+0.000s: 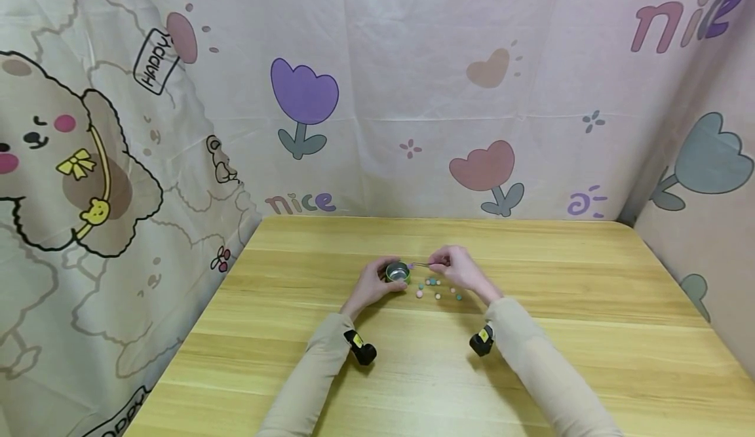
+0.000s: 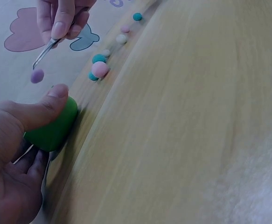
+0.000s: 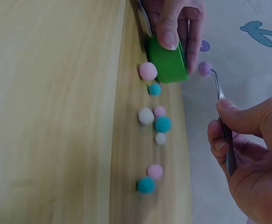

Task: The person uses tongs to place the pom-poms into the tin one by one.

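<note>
My left hand [image 1: 370,284] grips a small round green tin [image 3: 168,63], thumb on the near side and fingers around the far side. The tin stands upright on the table, and its shiny metal inside shows in the head view. In my right hand [image 1: 461,268] is a pair of bent-tip tweezers [image 3: 220,91], pinched between thumb and fingers. A purple pom-pom [image 3: 204,69] sits in the tweezer tips, raised above the table just right of the tin's rim. Loose pink, teal and white pom-poms, such as a teal one [image 3: 163,124], lie right of the tin.
The wooden table [image 1: 413,371] reaches back to a patterned cloth [image 1: 377,129] that hangs behind it and at both sides. Several pom-poms lie scattered below the right hand, one a large pink one [image 2: 100,69]. Black wrist cameras [image 1: 482,341] sit on both sleeves.
</note>
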The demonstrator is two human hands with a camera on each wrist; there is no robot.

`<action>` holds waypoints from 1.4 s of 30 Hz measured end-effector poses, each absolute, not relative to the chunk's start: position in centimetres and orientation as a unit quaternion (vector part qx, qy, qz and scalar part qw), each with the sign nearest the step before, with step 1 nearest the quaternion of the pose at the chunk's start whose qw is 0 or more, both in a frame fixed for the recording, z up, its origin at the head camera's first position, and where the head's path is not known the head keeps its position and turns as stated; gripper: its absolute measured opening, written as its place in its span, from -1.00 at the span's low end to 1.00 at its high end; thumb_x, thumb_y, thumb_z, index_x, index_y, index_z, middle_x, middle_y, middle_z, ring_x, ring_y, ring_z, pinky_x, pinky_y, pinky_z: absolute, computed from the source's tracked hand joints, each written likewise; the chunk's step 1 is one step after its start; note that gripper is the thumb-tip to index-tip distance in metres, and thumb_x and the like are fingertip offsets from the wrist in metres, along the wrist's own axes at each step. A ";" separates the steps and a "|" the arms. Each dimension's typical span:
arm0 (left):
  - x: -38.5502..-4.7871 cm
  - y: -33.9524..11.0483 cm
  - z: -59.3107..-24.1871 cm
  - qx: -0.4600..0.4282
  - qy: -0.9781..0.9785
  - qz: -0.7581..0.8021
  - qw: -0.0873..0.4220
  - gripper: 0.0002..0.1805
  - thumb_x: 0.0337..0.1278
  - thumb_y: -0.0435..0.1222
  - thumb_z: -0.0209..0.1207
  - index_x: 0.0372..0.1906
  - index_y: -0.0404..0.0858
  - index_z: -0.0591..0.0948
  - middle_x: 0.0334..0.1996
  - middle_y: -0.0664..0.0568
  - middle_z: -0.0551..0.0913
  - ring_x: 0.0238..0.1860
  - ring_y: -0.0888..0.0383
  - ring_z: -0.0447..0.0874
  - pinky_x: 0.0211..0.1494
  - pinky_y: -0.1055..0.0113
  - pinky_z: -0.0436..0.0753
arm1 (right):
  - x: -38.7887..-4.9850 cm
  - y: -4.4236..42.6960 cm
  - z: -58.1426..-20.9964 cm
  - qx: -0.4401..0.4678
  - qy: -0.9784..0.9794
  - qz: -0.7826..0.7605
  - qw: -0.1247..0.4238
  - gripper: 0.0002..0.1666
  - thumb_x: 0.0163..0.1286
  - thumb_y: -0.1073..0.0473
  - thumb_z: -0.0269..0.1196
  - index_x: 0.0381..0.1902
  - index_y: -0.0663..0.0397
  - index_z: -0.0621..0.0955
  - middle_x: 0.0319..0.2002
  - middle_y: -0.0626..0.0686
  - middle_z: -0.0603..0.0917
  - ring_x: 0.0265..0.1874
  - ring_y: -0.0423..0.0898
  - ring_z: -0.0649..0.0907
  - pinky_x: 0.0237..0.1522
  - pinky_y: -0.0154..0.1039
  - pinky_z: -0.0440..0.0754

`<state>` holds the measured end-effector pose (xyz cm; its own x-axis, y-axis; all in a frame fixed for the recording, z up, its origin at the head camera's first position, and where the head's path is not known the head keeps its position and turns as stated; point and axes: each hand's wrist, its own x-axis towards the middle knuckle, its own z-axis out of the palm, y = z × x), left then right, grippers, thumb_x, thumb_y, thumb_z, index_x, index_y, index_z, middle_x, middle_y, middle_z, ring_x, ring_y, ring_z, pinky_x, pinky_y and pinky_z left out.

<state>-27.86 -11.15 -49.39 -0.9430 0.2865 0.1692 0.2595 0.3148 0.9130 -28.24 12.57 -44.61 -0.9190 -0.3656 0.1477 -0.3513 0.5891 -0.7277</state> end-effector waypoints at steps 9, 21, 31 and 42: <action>-27.9 -11.1 -49.3 0.166 0.826 0.539 0.018 -0.30 -0.01 -0.40 0.47 0.29 -0.44 0.50 0.24 -0.31 0.59 0.28 -0.22 0.58 0.43 -0.01 0.55 | -28.5 11.5 -44.6 -0.197 0.891 -0.409 0.019 -0.86 0.36 0.35 0.29 -0.17 0.25 0.75 -0.21 0.19 0.77 -0.33 -0.11 0.64 -0.27 -0.29 0.66; -28.0 -11.0 -49.5 0.170 0.813 0.557 0.006 -0.31 -0.04 -0.46 0.47 0.27 -0.48 0.50 0.20 -0.36 0.60 0.25 -0.27 0.59 0.42 -0.10 0.54 | -28.8 10.9 -44.8 -0.204 0.891 -0.405 0.017 -0.88 0.35 0.35 0.30 -0.20 0.23 0.75 -0.24 0.17 0.79 -0.37 -0.15 0.64 -0.27 -0.32 0.66; -27.9 -11.0 -49.4 0.158 0.824 0.545 0.014 -0.29 -0.04 -0.42 0.49 0.28 -0.45 0.51 0.22 -0.31 0.61 0.27 -0.22 0.60 0.43 -0.02 0.55 | -28.2 12.0 -45.1 -0.210 0.880 -0.426 0.008 -0.87 0.34 0.36 0.31 -0.19 0.27 0.74 -0.25 0.19 0.76 -0.37 -0.16 0.62 -0.33 -0.43 0.60; -27.9 -11.1 -49.4 0.156 0.821 0.549 0.020 -0.29 -0.05 -0.44 0.49 0.28 -0.44 0.51 0.23 -0.31 0.60 0.28 -0.21 0.58 0.45 0.00 0.53 | -26.4 15.8 -45.7 -0.200 0.875 -0.440 -0.010 -0.85 0.33 0.37 0.30 -0.17 0.35 0.71 -0.27 0.21 0.74 -0.38 -0.21 0.59 -0.36 -0.48 0.59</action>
